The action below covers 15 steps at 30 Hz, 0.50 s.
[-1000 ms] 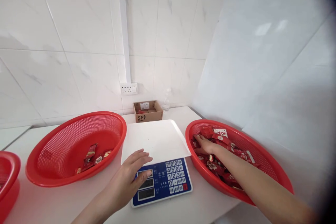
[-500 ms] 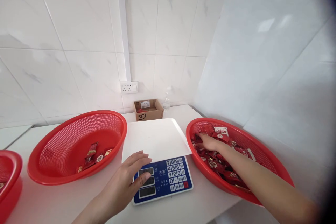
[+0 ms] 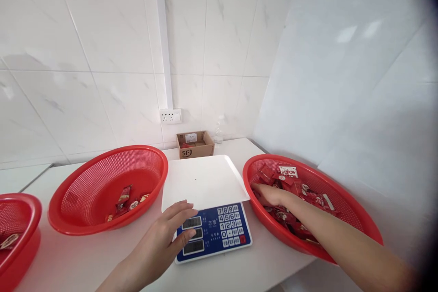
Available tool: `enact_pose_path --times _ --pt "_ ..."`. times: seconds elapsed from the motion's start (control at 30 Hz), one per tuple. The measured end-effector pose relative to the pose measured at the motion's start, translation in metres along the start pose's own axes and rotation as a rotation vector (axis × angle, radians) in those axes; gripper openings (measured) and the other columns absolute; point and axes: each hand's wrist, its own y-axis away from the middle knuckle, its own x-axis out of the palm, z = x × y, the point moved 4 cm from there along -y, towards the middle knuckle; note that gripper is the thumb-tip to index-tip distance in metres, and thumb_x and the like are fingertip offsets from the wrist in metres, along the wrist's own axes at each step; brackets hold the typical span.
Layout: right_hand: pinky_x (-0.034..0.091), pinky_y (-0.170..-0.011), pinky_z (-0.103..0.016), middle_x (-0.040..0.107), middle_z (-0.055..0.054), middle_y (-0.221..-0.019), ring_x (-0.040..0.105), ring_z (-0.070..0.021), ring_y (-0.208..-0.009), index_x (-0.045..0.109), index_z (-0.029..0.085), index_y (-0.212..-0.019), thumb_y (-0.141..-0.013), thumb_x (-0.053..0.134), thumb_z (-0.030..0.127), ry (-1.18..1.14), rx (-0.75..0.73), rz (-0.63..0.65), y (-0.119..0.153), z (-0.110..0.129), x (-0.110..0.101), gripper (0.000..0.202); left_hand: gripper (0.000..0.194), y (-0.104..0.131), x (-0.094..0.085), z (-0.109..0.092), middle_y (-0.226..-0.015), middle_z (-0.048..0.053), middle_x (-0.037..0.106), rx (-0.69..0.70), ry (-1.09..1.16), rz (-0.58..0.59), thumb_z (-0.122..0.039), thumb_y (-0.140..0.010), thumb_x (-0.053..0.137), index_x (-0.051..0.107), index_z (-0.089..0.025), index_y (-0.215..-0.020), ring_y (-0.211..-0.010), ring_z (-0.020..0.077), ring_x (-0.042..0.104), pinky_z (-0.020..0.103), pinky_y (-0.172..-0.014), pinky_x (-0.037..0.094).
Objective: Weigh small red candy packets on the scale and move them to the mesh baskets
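My left hand (image 3: 174,228) hovers at the left side of a digital scale (image 3: 236,250), fingers stretched out and apart, with nothing in it. It covers part of the blue panel and its displays. The white weighing tray (image 3: 201,175) carries nothing. My right hand (image 3: 270,195) reaches down into the red plastic basket (image 3: 356,212) on the right, at its left inner side. Small red wrapped packets (image 3: 310,205) lie around it, and its fingertips are hidden among them, so I cannot tell whether it grips any.
Another red basket (image 3: 77,187) on the left holds several red packets (image 3: 125,198). Part of a third basket (image 3: 23,232) shows at the left edge. Behind the scale stand a small cardboard box (image 3: 196,150) and a clear plastic bottle (image 3: 219,130), near the tiled wall (image 3: 119,100).
My right hand has moved slightly down and left, deeper among the packets in the right basket. The left hand holds nearly the same place over the scale. The view has shifted a little.
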Motion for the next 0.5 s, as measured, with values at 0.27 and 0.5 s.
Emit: enact_pose_path --times 0.27,0.5 --pt "0.043 -0.080 -0.032 0.067 -0.012 -0.102 0.062 -0.0240 -0.092 0.051 0.015 -0.110 -0.081 0.051 0.022 -0.096 0.114 -0.329 0.021 -0.013 -0.048 0.030 0.030 0.016 -0.006 -0.010 -0.133 0.002 0.057 -0.042 0.031 -0.025 -0.035 -0.091 0.049 0.061 -0.031 -0.118 -0.122 0.0241 0.053 0.041 -0.101 0.046" --pt "0.044 -0.070 -0.028 0.067 -0.006 -0.088 0.062 -0.0199 -0.081 0.053 0.020 -0.087 -0.085 0.046 0.045 -0.236 0.043 -0.509 0.028 0.039 -0.063 0.026 0.031 0.032 -0.002 -0.027 -0.129 0.005 0.059 -0.009 0.093 -0.029 -0.028 -0.089 0.053 0.061 -0.028 -0.119 -0.117 0.0240 0.056 0.039 -0.099 0.047"
